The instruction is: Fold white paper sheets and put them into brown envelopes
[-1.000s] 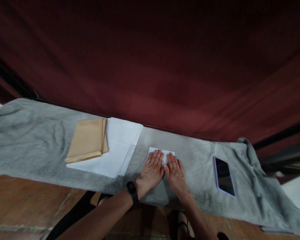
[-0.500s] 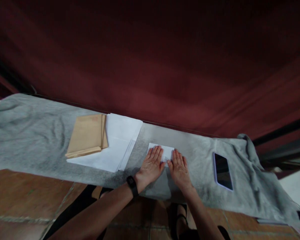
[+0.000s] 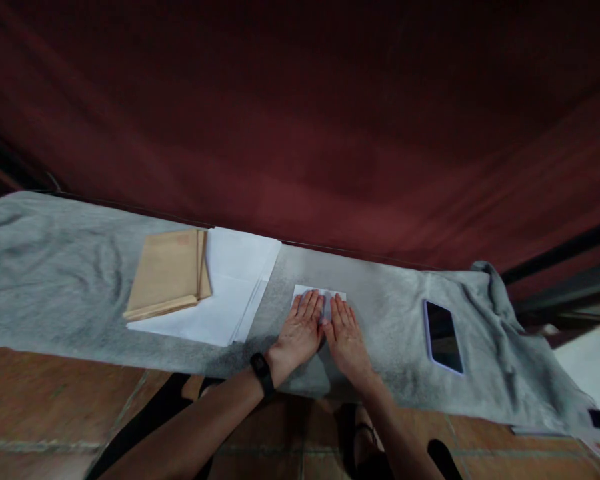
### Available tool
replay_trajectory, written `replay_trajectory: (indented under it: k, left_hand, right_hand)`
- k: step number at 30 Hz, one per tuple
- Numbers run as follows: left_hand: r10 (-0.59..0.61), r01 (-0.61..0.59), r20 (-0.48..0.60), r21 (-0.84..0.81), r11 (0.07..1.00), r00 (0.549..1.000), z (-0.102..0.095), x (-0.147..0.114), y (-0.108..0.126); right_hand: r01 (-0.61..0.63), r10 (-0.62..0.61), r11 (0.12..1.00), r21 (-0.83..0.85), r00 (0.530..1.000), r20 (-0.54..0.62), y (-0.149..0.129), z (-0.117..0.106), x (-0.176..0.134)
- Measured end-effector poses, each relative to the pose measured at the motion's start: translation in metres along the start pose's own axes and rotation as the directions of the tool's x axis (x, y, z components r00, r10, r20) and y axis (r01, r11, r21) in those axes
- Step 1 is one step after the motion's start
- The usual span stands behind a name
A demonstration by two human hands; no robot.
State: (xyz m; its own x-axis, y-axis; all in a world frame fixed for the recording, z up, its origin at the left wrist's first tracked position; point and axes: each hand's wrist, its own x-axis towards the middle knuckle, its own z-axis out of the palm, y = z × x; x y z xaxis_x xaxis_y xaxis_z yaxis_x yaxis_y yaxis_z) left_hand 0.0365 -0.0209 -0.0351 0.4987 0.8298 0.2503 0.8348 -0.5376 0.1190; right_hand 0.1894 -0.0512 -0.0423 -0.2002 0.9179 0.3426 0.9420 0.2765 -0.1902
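Note:
A small white piece of folded paper [image 3: 327, 305] lies on the grey cloth, mostly covered by my hands. My left hand [image 3: 303, 327] presses flat on its left part, fingers stretched away from me. Flat on the right part rests my right hand [image 3: 346, 337], its thumb close to the left thumb. Left of my hands lie larger white paper sheets [image 3: 230, 287], partly under a stack of brown envelopes [image 3: 167, 267].
The grey cloth [image 3: 380, 293] covers a long narrow surface, wrinkled at both ends. A phone [image 3: 443, 337] lies to the right. Behind stands a dark red wall or curtain [image 3: 300, 133]. White paper [image 3: 593, 367] shows at the far right, above the tiled floor [image 3: 60, 393].
My right hand has slid left across the small paper, closer to my left hand. The left hand stays on the paper. The view has shifted slightly.

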Motion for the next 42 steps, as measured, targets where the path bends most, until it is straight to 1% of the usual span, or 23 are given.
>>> replay_trajectory:
  k: [2,6,10,13,16,19,22,25,30,37,42]
  left_hand:
    - [0.017,-0.017,0.006,0.022,1.0,1.0,0.003,-0.001,-0.001]
    - [0.028,-0.029,0.017,0.04,0.999,0.999,0.005,-0.002,-0.002]
    - [0.016,-0.016,0.014,-0.001,1.0,1.0,0.002,-0.002,-0.004]
    - [0.013,-0.012,0.013,-0.04,0.999,1.0,-0.002,-0.002,-0.008]
    - [-0.025,0.025,-0.007,-0.043,0.999,1.0,-0.004,-0.001,-0.013]
    - [-0.087,0.086,-0.044,-0.017,0.996,0.995,-0.004,0.0,-0.022]
    - [-0.12,0.121,-0.059,0.014,0.993,0.991,-0.003,0.0,-0.031]
    - [-0.152,0.154,-0.059,0.037,0.987,0.987,-0.004,0.001,-0.036]
    - [-0.18,0.181,-0.026,0.06,0.982,0.983,-0.007,0.002,-0.037]
    - [-0.148,0.151,0.046,-0.066,0.986,0.988,-0.013,0.017,-0.051]
    - [-0.166,0.17,0.036,-0.134,0.976,0.985,-0.023,0.029,-0.055]
  right_hand:
    - [0.035,-0.035,0.999,-0.002,0.999,0.02,-0.005,0.001,-0.001]
    - [0.042,-0.041,0.999,-0.034,0.999,0.017,-0.006,0.004,-0.006]
    - [0.042,-0.042,0.998,-0.056,0.999,0.002,0.0,0.004,-0.007]
    - [0.019,-0.019,0.997,-0.074,1.0,-0.007,0.004,0.004,-0.007]
    - [-0.004,0.003,0.996,-0.093,1.0,-0.013,0.008,0.003,-0.008]
    - [-0.023,0.023,0.993,-0.112,1.0,-0.006,0.011,0.002,-0.009]
    - [-0.038,0.037,0.991,-0.127,0.999,-0.013,0.014,0.001,-0.01]
    - [-0.049,0.046,0.988,-0.144,0.999,-0.028,0.017,-0.001,-0.012]
    - [-0.063,0.059,0.98,-0.19,0.998,-0.025,0.022,-0.003,-0.014]
    - [-0.066,0.058,0.983,-0.172,0.997,-0.048,0.025,-0.002,-0.013]
    - [-0.117,0.117,0.989,-0.094,0.993,0.0,0.027,-0.003,-0.009]
